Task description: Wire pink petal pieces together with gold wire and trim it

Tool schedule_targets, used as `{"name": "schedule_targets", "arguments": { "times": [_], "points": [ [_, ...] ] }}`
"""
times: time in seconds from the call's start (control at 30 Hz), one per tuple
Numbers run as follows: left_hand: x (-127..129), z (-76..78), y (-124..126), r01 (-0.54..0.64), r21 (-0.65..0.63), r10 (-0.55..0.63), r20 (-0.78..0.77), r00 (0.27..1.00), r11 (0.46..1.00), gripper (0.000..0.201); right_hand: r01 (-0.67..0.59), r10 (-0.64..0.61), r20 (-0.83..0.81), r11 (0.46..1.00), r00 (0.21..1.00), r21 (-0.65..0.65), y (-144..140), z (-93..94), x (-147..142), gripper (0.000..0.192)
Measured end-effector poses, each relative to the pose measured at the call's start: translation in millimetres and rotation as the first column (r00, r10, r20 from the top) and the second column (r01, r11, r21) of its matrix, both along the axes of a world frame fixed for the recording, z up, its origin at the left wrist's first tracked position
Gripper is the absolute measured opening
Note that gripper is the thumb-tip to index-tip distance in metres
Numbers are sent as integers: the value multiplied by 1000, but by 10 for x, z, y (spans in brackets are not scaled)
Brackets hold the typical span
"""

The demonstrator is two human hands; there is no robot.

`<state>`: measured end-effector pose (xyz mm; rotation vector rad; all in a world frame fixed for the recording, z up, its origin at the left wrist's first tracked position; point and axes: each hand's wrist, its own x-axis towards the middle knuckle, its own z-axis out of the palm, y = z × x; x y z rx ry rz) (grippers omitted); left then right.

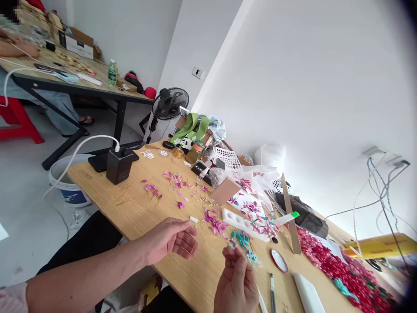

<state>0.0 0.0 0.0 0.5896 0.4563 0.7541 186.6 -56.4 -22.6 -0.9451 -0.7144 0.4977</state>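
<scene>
A small teal piece (232,246) sits pinched at the fingertips of the right hand (236,282), above the wooden table (137,213). The left hand (171,240) hovers just to its left, palm up, fingers loosely open, empty.

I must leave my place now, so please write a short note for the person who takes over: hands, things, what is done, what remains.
Left hand: open, palm up, a thin yellow wire across its fingers.
Right hand: fingertips pinched together; what they hold is too small to tell.
Pink petals and teal pieces lie loose on the table beside the white tray.
Done: the red pile.
Left: loose pieces.
</scene>
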Motion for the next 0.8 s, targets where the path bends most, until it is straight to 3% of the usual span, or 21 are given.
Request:
{"name": "schedule_targets", "arguments": {
  "times": [0.2, 0.3, 0.4, 0.5, 0.6, 0.7, 0.73, 0.8],
  "points": [
    [40, -40, 27, 39, 24, -38, -59, 998, 999, 42, 46, -36, 129, 996, 991, -73, 28, -173, -90, 25],
    [29, -96, 49, -12, 52, 20, -160, 987, 999, 40, 52, -24, 220, 992, 975, -119, 21, -234, -115, 28],
    [-40, -116, 100, -71, 96, 92, -240, 966, 993, 39, 50, 7, 276, 979, 961, -198, -33, -271, 38, 34],
    [-140, -94, 154, -110, 151, 153, -309, 939, 982, 36, 12, 79, 261, 944, 962, -330, -156, -211, 356, 39],
    [-185, -61, 149, -58, 193, 126, -357, 926, 979, 34, 11, 108, 275, 917, 955, -398, -303, 16, 563, 42],
    [-136, -45, 71, 46, 237, 52, -392, 919, 970, 33, 68, 186, 543, 908, 819, -414, -361, 296, 414, 35],
    [-108, -46, 39, 81, 257, 32, -406, 913, 963, 34, 44, 243, 641, 917, 728, -397, -346, 360, 297, 30],
    [-59, -62, -19, 135, 301, 13, -442, 897, 944, 35, -34, 372, 807, 915, 458, -403, -276, 409, 33, 23]
  ]
}}
